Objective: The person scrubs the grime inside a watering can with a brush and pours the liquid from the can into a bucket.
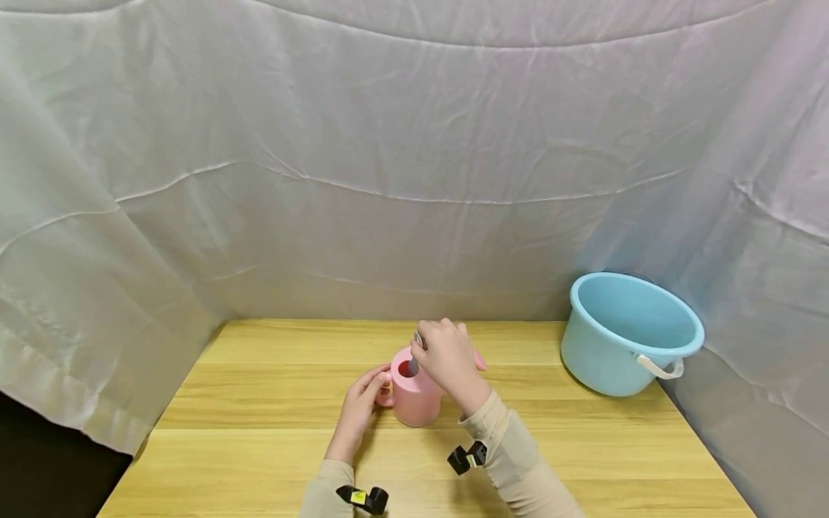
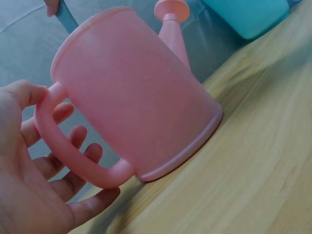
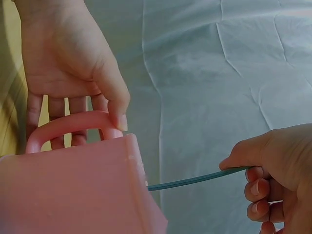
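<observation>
Left hand (image 1: 359,406), nearest camera, grips handle (image 2: 52,139) of can (image 1: 417,404); can upright on table (image 1: 259,396). Right hand (image 1: 447,356), above can, pinches strip (image 3: 195,182), far end in can's mouth (image 1: 404,369). One can, one strip, one bucket (image 1: 599,367). Bucket right of can, well apart; curtain (image 1: 388,129) behind. Right hand blocks part of can's top.

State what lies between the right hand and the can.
A thin strip runs from the right hand to the can; the right wrist view shows it.
</observation>
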The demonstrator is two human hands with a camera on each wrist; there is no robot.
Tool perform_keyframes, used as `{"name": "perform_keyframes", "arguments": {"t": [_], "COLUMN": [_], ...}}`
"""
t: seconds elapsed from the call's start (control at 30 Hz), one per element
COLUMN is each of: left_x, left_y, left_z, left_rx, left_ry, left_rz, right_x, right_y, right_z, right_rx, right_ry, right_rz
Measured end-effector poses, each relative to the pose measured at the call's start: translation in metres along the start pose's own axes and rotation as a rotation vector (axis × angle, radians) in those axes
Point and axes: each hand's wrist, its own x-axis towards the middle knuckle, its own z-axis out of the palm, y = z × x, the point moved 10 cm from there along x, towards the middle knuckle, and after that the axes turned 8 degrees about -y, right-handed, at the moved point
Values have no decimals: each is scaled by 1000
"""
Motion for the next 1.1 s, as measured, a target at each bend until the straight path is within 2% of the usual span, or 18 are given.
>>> {"name": "perform_keyframes", "arguments": {"t": [0.2, 0.5, 0.63, 0.83, 0.97, 1.1], "left_x": [1, 1, 1, 0, 0, 0], "left_y": [0, -2, -2, -1, 0, -1], "left_z": [0, 1, 1, 1, 1, 1], "left_rx": [-10, -15, -22, -15, -14, -24], "left_ry": [-9, -13, -17, -12, -14, -16], "left_rz": [2, -8, -11, -10, -7, -12], "right_x": [-2, -7, -7, -7, -7, -7], "right_y": [3, 6, 9, 9, 11, 10], "right_z": [12, 37, 37, 40, 44, 45], "right_rx": [-14, -9, 30, 104, 185, 264], "right_ry": [-34, -134, -138, -185, -258, -364], "right_rz": [10, 35, 58, 19, 12, -4]}}
